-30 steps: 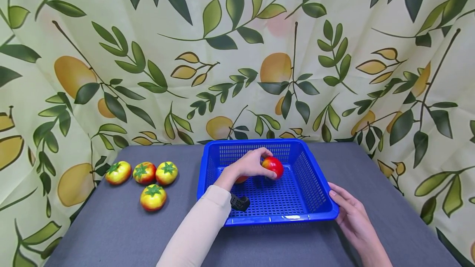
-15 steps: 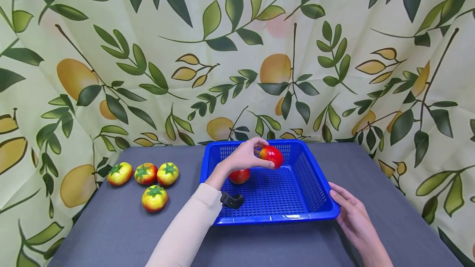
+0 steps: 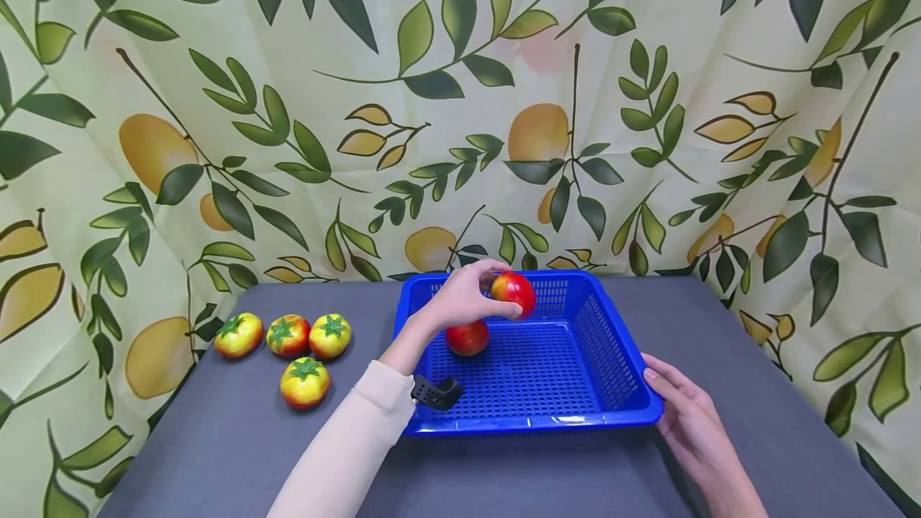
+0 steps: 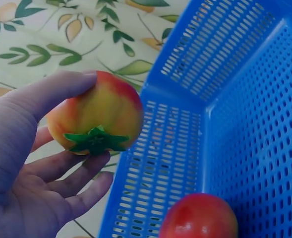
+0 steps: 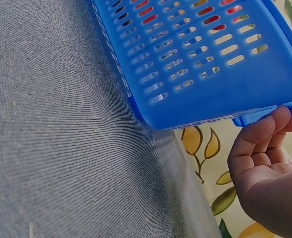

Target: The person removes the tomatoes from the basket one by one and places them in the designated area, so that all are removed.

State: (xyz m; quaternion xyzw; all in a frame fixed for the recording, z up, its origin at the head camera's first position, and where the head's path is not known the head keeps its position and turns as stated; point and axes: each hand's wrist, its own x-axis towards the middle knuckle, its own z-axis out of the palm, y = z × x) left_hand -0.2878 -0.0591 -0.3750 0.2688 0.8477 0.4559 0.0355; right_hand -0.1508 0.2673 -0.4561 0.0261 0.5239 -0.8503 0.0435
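Note:
My left hand [image 3: 460, 294] grips a red-and-yellow tomato [image 3: 516, 294] over the left back part of a blue plastic basket [image 3: 547, 424]. In the left wrist view the thumb lies across this tomato [image 4: 103, 109], whose green leafy top faces the camera. A redder tomato [image 3: 468, 338] sits on the basket floor below, near the left side. At the basket's front right corner, my right hand [image 3: 694, 422] holds the rim. The right wrist view has the curled fingers [image 5: 260, 134] at the rim, outside the slotted wall.
Several yellow-red tomatoes with green tops, one nearest the front [image 3: 305, 382], rest on the grey tabletop [image 3: 345, 422] left of the basket. A leaf-and-fruit patterned cloth [image 3: 446, 118] hangs behind the table and along its sides. A black strap [image 3: 436, 392] is on the left wrist.
My left hand has lifted the tomato from low in the basket and carried it up and slightly left. The other tomato inside has come into full sight. My right hand stays at the rim.

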